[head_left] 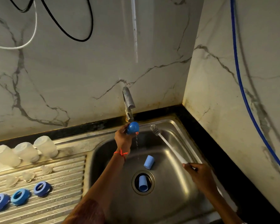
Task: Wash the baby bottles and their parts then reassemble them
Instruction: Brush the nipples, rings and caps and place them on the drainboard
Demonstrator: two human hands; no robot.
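Observation:
My left hand (123,137) grips a dark blue bottle cap (132,127) right under the tap (128,101), where a thin stream of water runs. My right hand (199,174) holds the white handle of a bottle brush (166,143), its bristle head pointing up toward the sink's back rim. Two light blue caps lie in the sink (173,202): one (149,162) on the basin floor, one (143,183) in the drain opening. On the drainboard (58,201) stand three clear bottles upside down (27,151), three clear teats (28,176) and three blue collar rings (20,194).
A marble wall rises behind the sink and another on the right. A black counter edge (217,152) runs along both. Black and white cables hang at the upper left, and a blue hose (242,88) runs down the right wall.

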